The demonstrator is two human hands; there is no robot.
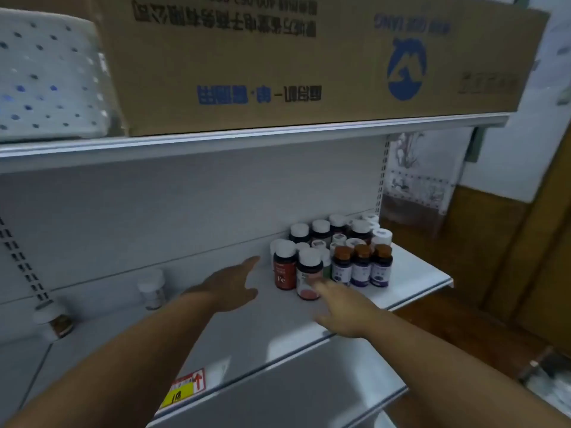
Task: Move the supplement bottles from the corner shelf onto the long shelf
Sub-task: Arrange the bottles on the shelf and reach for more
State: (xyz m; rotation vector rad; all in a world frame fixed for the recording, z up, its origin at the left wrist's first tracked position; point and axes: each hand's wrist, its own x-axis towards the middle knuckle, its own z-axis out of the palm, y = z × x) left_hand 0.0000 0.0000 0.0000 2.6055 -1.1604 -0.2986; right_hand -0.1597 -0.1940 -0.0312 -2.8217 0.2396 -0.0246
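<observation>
Several supplement bottles [340, 251] stand clustered at the right end of a white shelf [417, 282]. In the front row are a dark red bottle marked Fe [284, 267], a white-capped bottle with a pink label [309, 273] and three brown-capped bottles [361, 267]. My left hand [230, 288] stretches over the shelf with straight fingers, just left of the Fe bottle and holding nothing. My right hand [343, 307] reaches in with extended fingers, its fingertips at the base of the pink-label bottle. Two more bottles stand apart at the left: a pale one [152, 288] and a brown one [55, 319].
A large cardboard box [278, 57] and a dotted white package [49, 75] sit on the shelf above. A red and yellow price tag [185, 387] is stuck on the front rail. Brown wooden panelling [494, 242] lies to the right of the shelf unit.
</observation>
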